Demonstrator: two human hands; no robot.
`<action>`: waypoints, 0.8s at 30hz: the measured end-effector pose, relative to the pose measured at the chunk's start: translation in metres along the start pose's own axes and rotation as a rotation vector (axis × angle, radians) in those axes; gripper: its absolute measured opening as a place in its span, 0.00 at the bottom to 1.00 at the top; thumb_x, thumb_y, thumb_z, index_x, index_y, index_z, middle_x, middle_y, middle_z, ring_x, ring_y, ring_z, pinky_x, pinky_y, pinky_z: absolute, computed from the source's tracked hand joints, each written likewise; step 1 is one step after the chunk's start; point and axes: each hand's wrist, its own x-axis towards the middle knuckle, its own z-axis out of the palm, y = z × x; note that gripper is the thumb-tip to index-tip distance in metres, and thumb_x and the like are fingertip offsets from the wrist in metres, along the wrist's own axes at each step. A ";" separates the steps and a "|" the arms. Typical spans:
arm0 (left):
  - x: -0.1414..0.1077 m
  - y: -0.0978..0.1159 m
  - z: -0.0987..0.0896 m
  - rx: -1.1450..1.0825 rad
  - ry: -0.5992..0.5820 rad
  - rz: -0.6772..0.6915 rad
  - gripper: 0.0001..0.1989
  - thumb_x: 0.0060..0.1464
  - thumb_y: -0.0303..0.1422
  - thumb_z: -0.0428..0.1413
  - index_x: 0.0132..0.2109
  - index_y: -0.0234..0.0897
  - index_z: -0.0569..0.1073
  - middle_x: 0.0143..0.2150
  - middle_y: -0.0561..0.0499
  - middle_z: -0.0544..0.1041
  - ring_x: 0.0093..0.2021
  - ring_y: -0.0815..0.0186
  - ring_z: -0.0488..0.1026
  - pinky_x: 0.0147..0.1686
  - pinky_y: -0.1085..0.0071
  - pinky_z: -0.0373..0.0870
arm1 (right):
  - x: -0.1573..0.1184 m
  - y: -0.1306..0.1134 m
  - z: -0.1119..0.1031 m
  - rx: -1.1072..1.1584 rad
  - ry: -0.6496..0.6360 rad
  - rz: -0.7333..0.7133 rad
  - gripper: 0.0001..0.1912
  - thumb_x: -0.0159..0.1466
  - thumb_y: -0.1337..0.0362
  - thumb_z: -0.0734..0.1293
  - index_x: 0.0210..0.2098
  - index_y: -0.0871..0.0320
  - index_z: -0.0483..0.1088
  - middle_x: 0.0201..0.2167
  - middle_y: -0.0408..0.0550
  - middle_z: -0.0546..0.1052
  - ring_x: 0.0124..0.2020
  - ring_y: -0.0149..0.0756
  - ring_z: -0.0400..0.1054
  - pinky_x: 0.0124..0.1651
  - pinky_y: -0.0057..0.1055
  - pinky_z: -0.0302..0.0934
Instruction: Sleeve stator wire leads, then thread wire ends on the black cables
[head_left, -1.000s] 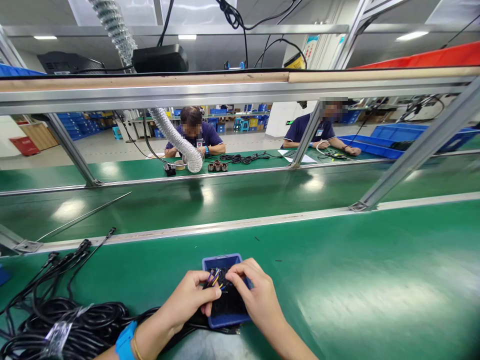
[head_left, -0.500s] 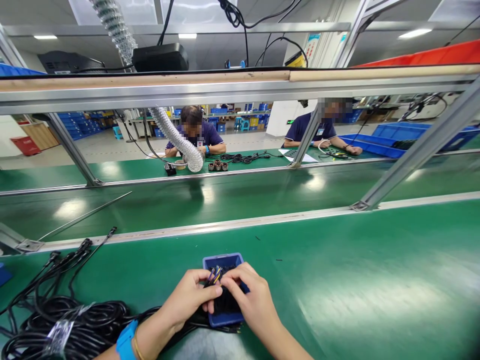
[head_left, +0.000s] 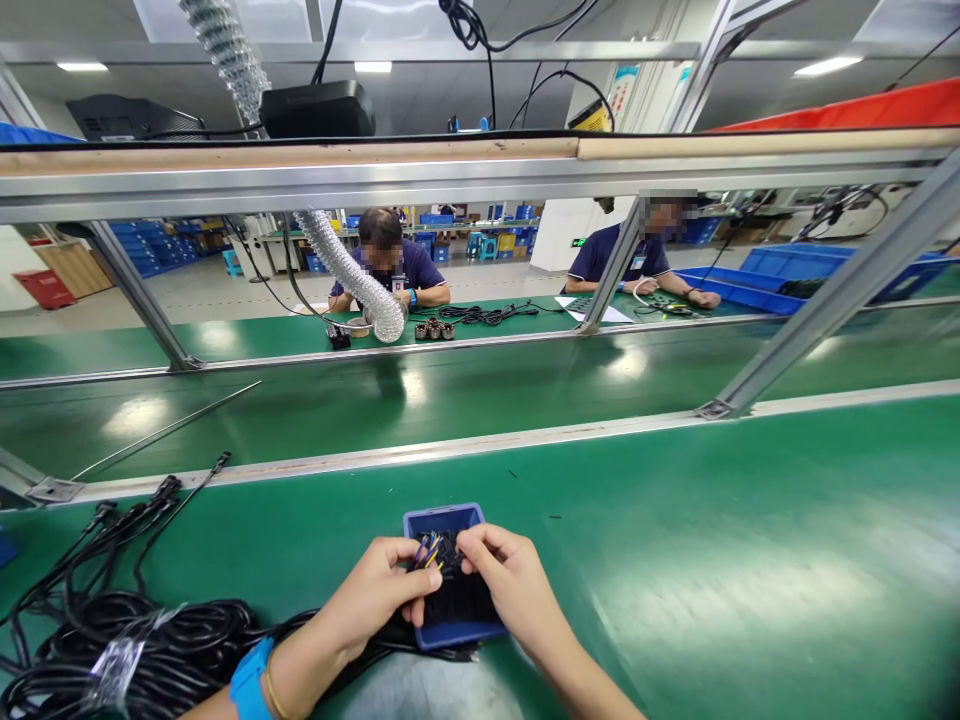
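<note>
Left hand (head_left: pixel 371 590) and right hand (head_left: pixel 510 580), both curled closed, pinching a bundle of thin black wires with yellow and blue ends (head_left: pixel 439 552), inside a shallow blue plastic tray (head_left: pixel 442 516). Just left of the tray, a heap of coiled black cable (head_left: pixel 142 640), lying on a green belt surface (head_left: pixel 712 520).

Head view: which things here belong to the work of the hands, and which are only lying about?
Belongs to the work: left hand, right hand, thin coloured wires, small blue plastic tray, coiled black cables.

Not part of it: long thin metal rod, silver flexible duct.
</note>
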 end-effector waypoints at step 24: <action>-0.005 0.008 0.007 0.018 -0.010 -0.030 0.19 0.41 0.44 0.67 0.27 0.34 0.72 0.20 0.58 0.66 0.17 0.74 0.63 0.20 0.76 0.59 | -0.012 -0.002 0.003 -0.377 0.063 -0.537 0.12 0.68 0.63 0.67 0.27 0.55 0.74 0.24 0.43 0.76 0.29 0.34 0.68 0.33 0.27 0.60</action>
